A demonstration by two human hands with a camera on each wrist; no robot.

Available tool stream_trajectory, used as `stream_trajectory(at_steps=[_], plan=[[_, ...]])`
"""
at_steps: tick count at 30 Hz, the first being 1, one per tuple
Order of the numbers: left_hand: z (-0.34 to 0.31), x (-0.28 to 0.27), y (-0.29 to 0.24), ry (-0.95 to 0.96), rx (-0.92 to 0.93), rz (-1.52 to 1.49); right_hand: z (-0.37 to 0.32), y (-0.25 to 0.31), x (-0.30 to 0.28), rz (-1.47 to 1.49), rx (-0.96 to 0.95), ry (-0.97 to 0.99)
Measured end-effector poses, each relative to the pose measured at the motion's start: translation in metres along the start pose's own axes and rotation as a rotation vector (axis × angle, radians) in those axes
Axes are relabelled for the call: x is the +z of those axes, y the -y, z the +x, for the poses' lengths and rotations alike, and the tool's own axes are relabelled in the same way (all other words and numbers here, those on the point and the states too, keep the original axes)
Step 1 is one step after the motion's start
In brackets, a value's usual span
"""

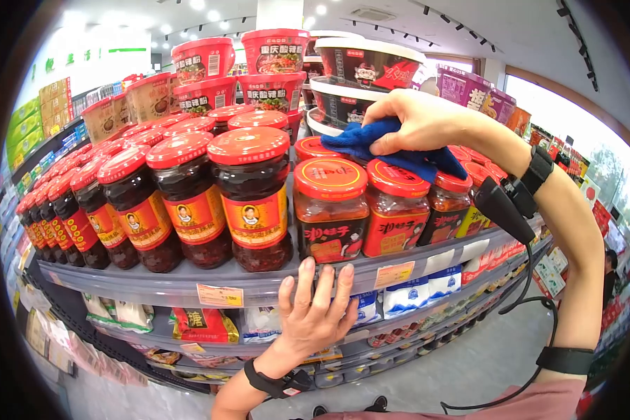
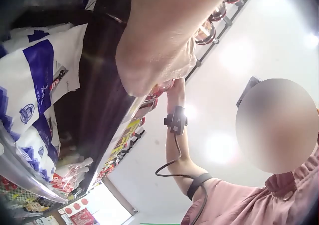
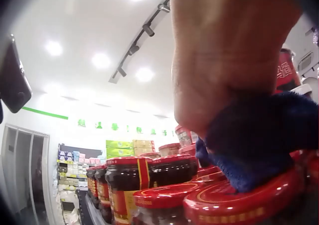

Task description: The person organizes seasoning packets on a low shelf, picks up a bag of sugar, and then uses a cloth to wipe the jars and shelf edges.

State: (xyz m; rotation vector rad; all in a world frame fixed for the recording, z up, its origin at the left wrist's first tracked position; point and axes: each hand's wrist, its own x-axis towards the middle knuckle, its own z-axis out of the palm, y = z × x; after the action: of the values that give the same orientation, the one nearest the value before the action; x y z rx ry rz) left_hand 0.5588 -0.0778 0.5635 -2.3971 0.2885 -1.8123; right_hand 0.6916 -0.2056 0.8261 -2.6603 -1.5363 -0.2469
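Observation:
My right hand [image 1: 427, 120] grips a blue cloth [image 1: 362, 142] with thumb and fingers, over the red lids of the sauce jars. In the right wrist view the blue cloth [image 3: 254, 145] lies against a red jar lid [image 3: 244, 202]. Below it in the head view stand a front jar [image 1: 330, 217] and its neighbour [image 1: 396, 217], both red-lidded with dark and red labels. My left hand [image 1: 316, 308] rests its extended fingers on the clear front strip of the shelf [image 1: 357, 274], fingertips near the base of the front jar.
Taller dark sauce jars [image 1: 255, 203] fill the shelf to the left. Behind stand stacked red noodle tubs [image 1: 273, 56] and black tubs with white lids [image 1: 364, 63]. Bagged goods [image 1: 406, 294] sit on the shelf below. A cable [image 1: 554, 315] hangs along my right arm.

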Motion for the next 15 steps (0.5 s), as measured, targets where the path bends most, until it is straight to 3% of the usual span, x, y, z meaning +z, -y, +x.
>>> stream_trajectory(at_steps=[2, 3, 6, 7, 12, 15], plan=[[0.001, 0.001, 0.002, -0.013, 0.000, 0.007, 0.007, 0.011, -0.006, 0.237, 0.120, -0.009], [0.000, 0.002, 0.001, -0.013, 0.002, 0.007, 0.014, 0.012, -0.002, 0.313, 0.060, -0.099], [-0.001, 0.002, 0.001, -0.007, 0.004, 0.007, 0.031, 0.021, 0.016, 0.059, -0.140, 0.014], [-0.001, 0.002, 0.001, -0.012, 0.007, 0.013, 0.036, 0.026, 0.026, 0.106, -0.038, 0.061], [-0.001, 0.003, 0.002, -0.018, 0.004, 0.027, 0.029, 0.030, 0.021, 0.076, -0.119, -0.015], [-0.002, 0.002, 0.004, -0.020, 0.024, 0.041, 0.022, 0.031, 0.015, 0.135, -0.058, -0.086]])
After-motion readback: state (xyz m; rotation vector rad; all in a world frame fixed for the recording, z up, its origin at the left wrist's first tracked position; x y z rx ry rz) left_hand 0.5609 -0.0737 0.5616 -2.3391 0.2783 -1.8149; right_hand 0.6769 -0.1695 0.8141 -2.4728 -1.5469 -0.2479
